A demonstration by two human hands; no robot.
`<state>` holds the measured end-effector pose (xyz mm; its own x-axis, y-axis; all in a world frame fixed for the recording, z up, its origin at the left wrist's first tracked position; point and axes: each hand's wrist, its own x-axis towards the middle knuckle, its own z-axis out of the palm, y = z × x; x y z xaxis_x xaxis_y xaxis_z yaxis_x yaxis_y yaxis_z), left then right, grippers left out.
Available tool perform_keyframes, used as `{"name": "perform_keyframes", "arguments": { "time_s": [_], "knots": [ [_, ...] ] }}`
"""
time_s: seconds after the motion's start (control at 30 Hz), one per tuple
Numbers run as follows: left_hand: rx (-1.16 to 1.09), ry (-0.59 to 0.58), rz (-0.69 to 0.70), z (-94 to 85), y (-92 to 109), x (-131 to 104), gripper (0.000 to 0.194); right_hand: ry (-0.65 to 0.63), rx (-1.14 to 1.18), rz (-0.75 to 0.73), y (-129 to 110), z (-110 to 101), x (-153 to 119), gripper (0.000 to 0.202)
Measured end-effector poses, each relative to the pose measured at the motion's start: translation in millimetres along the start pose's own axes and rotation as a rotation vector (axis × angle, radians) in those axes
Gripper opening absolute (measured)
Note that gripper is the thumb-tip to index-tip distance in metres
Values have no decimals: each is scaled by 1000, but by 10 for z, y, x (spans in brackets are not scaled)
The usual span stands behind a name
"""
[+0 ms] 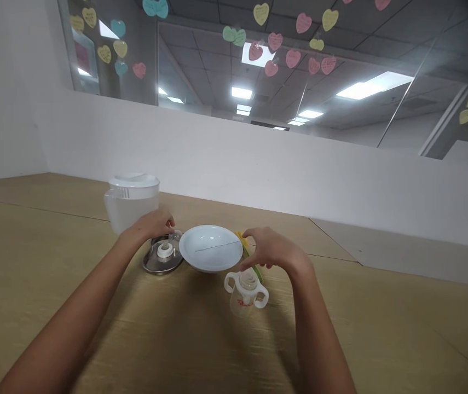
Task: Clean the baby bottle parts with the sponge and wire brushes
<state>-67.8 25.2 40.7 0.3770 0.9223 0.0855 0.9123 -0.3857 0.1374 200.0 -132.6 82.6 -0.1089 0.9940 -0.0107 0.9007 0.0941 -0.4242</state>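
Observation:
My left hand (154, 223) is over the back of a round metal tray (155, 268), its fingers bent and slightly apart, just above a clear plastic piece (175, 235). A white ring-shaped bottle part (165, 250) lies in the tray. To the right stands a white bowl (209, 257), with a thin straight rod (217, 247) across it. My right hand (269, 249) hovers beside the bowl, thumb and fingers apart. Below its fingers are a yellow and green object (258, 268), partly hidden, and a clear two-handled baby bottle (244, 301) with a silicone nipple.
A white lidded pitcher (131, 200) stands behind my left hand. The light brown tabletop (176, 339) meets a white wall (225, 158) at the back. Above it is a glass window with heart-shaped notes (261, 13).

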Motion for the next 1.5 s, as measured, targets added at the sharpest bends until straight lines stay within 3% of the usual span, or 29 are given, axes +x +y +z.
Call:
{"name": "perform_keyframes", "arguments": {
  "time_s": [0.17,0.4,0.5,0.6,0.73,0.9,1.0,1.13,1.37,1.5],
  "knots": [
    [32,-80,-60,207,-109,95,19,62,1,-40,-50,-93,-144,61],
    [46,-151,-63,389,-140,141,14,51,1,-62,-114,-124,-242,52],
    [50,-139,-62,377,-140,125,14,61,2,-67,-113,-123,-243,50],
    [55,-109,-52,211,-139,61,15,94,-12,-66,-100,-120,-237,49],
    [3,-25,26,-202,1,-156,21,195,-18,-123,-114,-112,-220,41],
    [-361,198,306,-553,495,-558,33,350,157,-321,-255,-20,-112,35],
    [-513,316,433,-578,784,-739,34,443,268,-449,-355,64,-19,32],
    [-653,414,527,-538,988,-847,37,407,393,-529,-413,121,35,28],
    [-739,595,542,-455,1113,-866,36,333,585,-432,-424,161,36,31],
    [-806,648,544,-414,1162,-876,39,415,624,-397,-462,180,35,30]
  ]
}}
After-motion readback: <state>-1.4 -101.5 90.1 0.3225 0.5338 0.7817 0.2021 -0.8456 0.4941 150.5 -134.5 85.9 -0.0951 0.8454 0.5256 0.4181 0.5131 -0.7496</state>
